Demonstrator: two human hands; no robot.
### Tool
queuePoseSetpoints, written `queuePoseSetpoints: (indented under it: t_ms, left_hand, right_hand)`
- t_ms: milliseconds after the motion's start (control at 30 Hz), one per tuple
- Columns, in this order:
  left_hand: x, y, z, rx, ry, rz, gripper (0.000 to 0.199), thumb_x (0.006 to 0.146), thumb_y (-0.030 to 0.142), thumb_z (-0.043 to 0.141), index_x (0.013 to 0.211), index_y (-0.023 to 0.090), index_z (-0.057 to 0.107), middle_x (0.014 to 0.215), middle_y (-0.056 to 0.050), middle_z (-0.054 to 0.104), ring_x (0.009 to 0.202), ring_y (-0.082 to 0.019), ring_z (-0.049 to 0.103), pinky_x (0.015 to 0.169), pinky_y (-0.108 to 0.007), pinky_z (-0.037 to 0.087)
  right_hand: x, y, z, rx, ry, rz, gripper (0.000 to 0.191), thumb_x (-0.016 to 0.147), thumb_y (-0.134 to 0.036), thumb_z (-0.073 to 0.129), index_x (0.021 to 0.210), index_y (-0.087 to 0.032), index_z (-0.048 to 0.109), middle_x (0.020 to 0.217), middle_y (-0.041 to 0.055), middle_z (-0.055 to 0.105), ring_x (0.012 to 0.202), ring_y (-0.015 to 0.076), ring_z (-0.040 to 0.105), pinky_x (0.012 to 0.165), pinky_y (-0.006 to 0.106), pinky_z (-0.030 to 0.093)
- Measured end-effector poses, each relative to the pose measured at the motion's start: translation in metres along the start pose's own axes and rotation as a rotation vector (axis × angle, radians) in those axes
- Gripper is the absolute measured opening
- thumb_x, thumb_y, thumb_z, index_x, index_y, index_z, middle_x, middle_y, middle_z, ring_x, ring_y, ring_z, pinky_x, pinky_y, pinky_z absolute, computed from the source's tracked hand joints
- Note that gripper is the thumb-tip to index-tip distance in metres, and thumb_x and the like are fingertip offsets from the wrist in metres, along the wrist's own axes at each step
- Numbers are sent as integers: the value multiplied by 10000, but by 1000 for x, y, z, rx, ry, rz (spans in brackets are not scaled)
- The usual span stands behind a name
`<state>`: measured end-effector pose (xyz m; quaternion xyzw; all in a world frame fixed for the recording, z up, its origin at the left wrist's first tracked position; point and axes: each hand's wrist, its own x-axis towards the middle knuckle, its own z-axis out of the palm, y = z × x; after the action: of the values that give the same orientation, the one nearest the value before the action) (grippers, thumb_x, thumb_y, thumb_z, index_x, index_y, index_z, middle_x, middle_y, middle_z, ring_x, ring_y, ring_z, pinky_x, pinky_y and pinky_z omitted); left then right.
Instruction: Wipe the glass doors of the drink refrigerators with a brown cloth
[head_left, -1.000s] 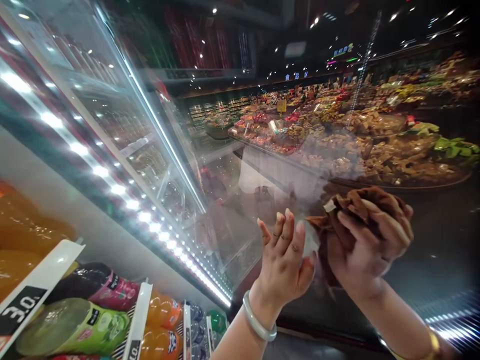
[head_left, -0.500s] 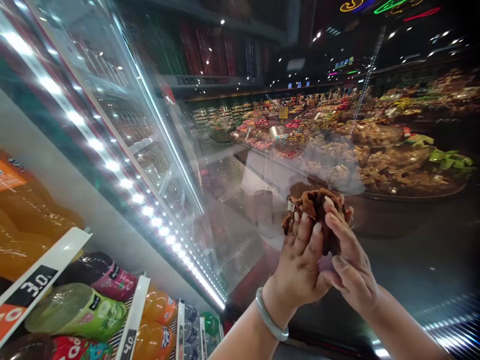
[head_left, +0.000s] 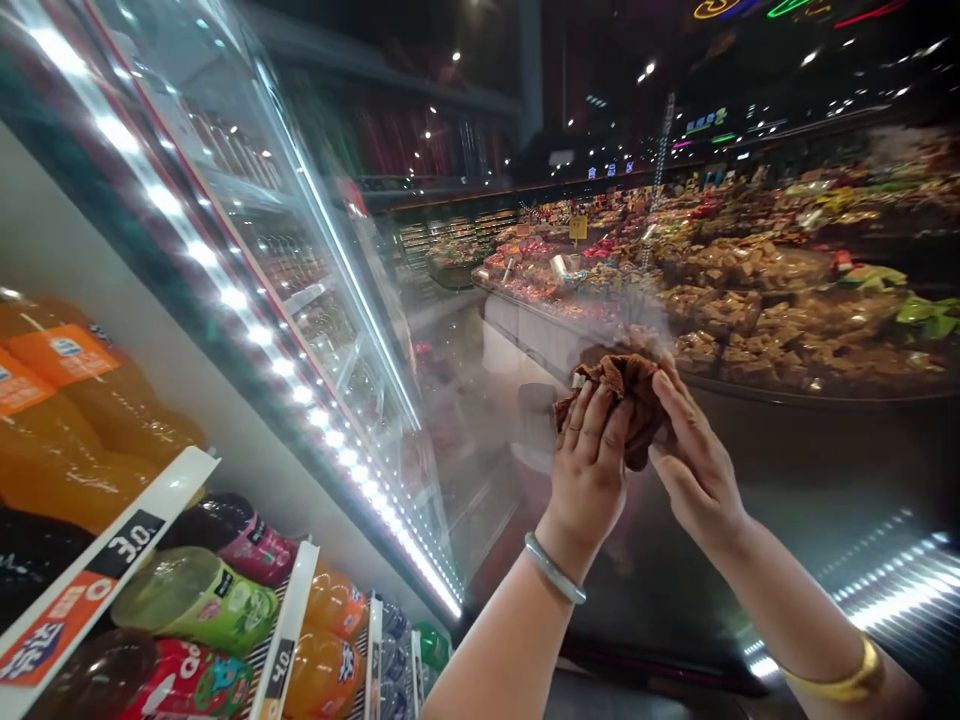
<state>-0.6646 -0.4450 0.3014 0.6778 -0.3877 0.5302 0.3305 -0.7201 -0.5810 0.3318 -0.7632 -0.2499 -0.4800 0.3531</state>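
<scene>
A crumpled brown cloth [head_left: 630, 405] is pressed against a dark glass pane [head_left: 720, 460], with hazy patches around it. My left hand [head_left: 592, 460], a pale bangle on its wrist, lies over the cloth's lower left part with the fingers bent onto it. On the cloth's right side, my right hand [head_left: 697, 460] holds it with straighter fingers, the thumb lower down. A gold bangle circles the right forearm. A small white tag shows at the cloth's left edge.
At the left, a lit cooler holds bottles, among them a green-labelled bottle [head_left: 199, 600] and orange soda [head_left: 326, 660], behind price rails [head_left: 112, 560]. A bright LED strip [head_left: 300, 395] runs diagonally beside them. Heaped packaged goods [head_left: 780, 300] show in the glass.
Both hands and the cloth have shifted slightly up and left across the glass. My hands are farther apart at the thumbs, and the right forearm's gold bangle has come into view.
</scene>
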Motion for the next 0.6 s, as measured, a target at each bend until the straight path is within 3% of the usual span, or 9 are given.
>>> queuePoseSetpoints:
  t_ms: [133, 267, 400, 500, 600]
  left_hand:
    - [-7, -30, -28, 44, -38, -37, 651, 985, 72, 611, 1590, 196, 405, 1592, -159, 557, 1593, -262, 389, 1285, -518, 432]
    - [-27, -52, -58, 221, 44, -173, 766, 943, 4, 595, 1634, 218, 342, 1615, -180, 529, 1607, -267, 357, 1272, -533, 436]
    - [-28, -50, -49, 256, 67, -223, 901, 931, 90, 648, 1700, 261, 211, 1732, -175, 344, 1640, -336, 260, 1295, -611, 360]
    - [-23, -49, -32, 308, 53, -129, 869, 905, 161, 759, 1650, 365, 361, 1803, -95, 156, 1654, -418, 157, 1302, -688, 274]
    - [-23, -64, -36, 360, 32, -40, 803, 907, 137, 771, 1595, 405, 456, 1807, -33, 152, 1645, -382, 227, 1315, -626, 303]
  right_hand:
    - [4, 8, 10, -137, -4, -119, 665, 1005, -182, 517, 1646, -294, 380, 1730, 61, 341, 1600, 297, 330, 1305, 523, 353]
    - [5, 17, 48, -318, -6, -187, 733, 1006, -136, 527, 1677, -313, 289, 1719, 79, 342, 1611, 298, 291, 1332, 599, 242]
    - [8, 27, 88, -432, 10, -223, 763, 1017, -150, 544, 1686, -347, 235, 1686, 78, 384, 1606, 269, 289, 1346, 600, 185]
    - [8, 35, 100, -415, 60, -237, 747, 1023, -145, 534, 1686, -331, 243, 1677, 82, 394, 1598, 235, 314, 1354, 548, 197]
    - [8, 34, 103, -421, 78, -215, 739, 1020, -128, 526, 1683, -312, 257, 1673, 81, 407, 1615, 220, 274, 1358, 529, 165]
